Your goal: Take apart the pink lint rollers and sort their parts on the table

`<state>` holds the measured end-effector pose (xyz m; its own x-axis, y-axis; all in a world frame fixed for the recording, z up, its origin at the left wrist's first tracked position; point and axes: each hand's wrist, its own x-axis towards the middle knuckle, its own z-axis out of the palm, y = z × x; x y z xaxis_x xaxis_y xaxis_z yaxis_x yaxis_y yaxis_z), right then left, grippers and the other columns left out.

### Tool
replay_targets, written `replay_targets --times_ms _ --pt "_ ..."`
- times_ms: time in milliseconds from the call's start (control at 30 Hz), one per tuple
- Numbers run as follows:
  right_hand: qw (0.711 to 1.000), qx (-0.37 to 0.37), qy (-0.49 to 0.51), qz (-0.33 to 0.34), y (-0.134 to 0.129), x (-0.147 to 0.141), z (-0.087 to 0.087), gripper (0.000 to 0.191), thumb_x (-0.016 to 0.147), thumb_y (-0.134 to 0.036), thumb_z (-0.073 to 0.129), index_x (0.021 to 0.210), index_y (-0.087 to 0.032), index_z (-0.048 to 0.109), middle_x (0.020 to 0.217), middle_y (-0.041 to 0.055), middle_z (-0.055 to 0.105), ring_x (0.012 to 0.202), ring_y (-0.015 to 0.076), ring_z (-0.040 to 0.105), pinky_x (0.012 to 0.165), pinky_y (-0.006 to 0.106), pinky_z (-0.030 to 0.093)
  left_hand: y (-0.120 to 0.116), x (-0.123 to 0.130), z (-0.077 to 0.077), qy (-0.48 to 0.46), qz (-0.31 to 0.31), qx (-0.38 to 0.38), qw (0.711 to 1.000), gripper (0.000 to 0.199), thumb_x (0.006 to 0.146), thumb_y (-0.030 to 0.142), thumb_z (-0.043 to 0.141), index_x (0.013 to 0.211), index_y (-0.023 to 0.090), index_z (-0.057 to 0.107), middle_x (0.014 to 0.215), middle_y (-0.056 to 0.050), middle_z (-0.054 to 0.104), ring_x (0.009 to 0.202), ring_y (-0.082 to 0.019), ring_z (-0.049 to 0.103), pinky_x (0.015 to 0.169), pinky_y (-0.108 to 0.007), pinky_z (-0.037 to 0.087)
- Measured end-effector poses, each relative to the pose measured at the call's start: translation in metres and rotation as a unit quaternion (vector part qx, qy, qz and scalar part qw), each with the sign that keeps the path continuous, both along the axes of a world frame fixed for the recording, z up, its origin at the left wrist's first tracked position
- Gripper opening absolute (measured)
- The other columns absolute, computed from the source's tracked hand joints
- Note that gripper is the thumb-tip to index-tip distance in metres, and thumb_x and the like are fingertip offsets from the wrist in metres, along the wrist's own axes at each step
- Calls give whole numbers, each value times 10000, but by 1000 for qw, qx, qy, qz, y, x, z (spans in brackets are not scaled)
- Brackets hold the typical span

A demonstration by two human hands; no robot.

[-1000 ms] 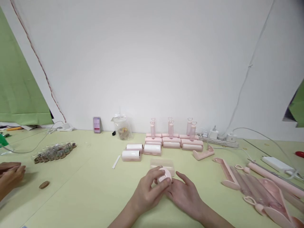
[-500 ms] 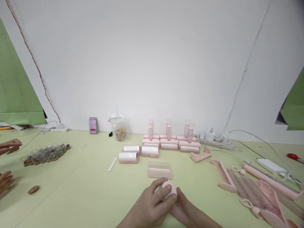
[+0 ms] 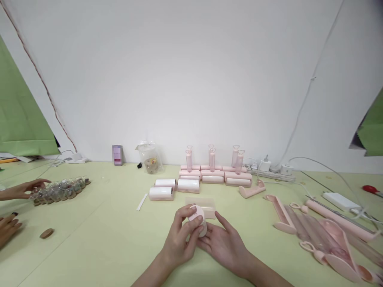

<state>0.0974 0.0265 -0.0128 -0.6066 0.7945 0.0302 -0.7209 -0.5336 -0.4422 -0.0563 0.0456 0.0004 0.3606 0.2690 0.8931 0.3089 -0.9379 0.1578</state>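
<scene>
My left hand (image 3: 183,235) is closed around a lint roller refill roll (image 3: 201,223), whose round pale end faces up and toward me. My right hand (image 3: 226,247) lies palm up beside it, thumb and fingers apart, fingertips touching the roll's lower side. Just beyond the hands a clear pinkish cover (image 3: 209,208) lies on the table, partly hidden by my left hand. Behind it, several white lint rolls (image 3: 160,193) rest on their sides in clear covers.
Assembled pink lint rollers (image 3: 212,176) stand in rows near the wall. Pink handle parts and clear tubes (image 3: 308,231) are heaped at right, by a power strip (image 3: 269,174). At left, another person's hands (image 3: 30,187) are near small glass jars (image 3: 60,190); a cork disc (image 3: 47,233) lies closer.
My right hand has opened and moved away from around the roll. My left hand has shifted left and away from me with the roll. The other person's hand has reached the jars.
</scene>
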Motion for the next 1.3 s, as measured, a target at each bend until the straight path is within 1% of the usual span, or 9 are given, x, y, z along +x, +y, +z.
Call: replay_targets --times_ms 467,700,800,900,967,1033,1133,1233,1300 --pt "997 28 -68 21 0 3 1 564 817 -512 339 1149 -79 480 1017 127 554 952 200 519 924 345 293 1 -2 7 11 -6 -44 999 336 788 16 450 1090 163 470 1074 -103 407 1065 -184 431 867 -322 454" --pt "993 94 -64 19 -3 2 -15 498 754 -505 501 1088 -136 523 992 97 559 983 217 509 936 382 283 -3 0 4 61 -24 -76 995 349 788 37 438 1104 183 457 1014 -103 454 1064 -210 439 859 -368 459" --pt "979 174 -102 11 -6 1 -15 621 686 -609 531 1133 -180 498 1046 93 551 1043 230 474 943 379 273 -8 6 5 77 -86 -60 992 492 746 25 479 1185 203 348 1008 -109 509 1066 -224 454 850 -396 464" --pt "955 221 -197 27 -8 5 1 798 589 -664 575 1204 -176 430 1099 106 521 1083 258 442 935 387 274 -11 12 4 22 -151 10 988 656 696 -2 498 1238 254 232 983 -95 552 1005 -211 512 840 -413 471" --pt "933 223 -283 7 -9 11 16 982 516 -645 646 1300 -179 282 1170 115 462 1116 267 409 940 383 266 -12 16 3 -23 -181 23 983 676 699 19 521 1237 295 220 960 -77 570 991 -211 530 812 -397 486" --pt "901 230 -366 -48 -9 17 30 1119 494 -617 676 1354 -184 105 1237 131 388 1131 271 390 944 387 262 -13 20 1 -103 -202 -27 974 601 725 171 588 1204 313 253 1008 -74 562 1033 -230 514 831 -413 466" --pt "808 284 -489 -164 -14 21 44 1127 542 -529 680 1363 -230 -31 1286 134 322 1118 276 397 931 416 277 -14 26 4 -279 -165 -249 913 500 713 445 590 1105 283 326 1147 -90 484 1111 -260 460 903 -446 393" --pt "669 363 -609 -222 -24 18 46 1190 474 -398 747 1373 -253 -19 1315 123 287 1169 314 318 946 438 256 -18 31 10 -336 -151 -551 749 567 714 574 512 1126 263 278 1022 -93 553 876 -239 598 744 -398 477" --pt "606 423 -638 -215 -29 14 44 1225 429 -375 772 1381 -236 14 1325 125 286 1199 332 261 969 444 226 -20 35 13 -300 -167 -677 651 658 712 630 456 1197 280 184 836 -46 599 578 -182 613 545 -325 492"
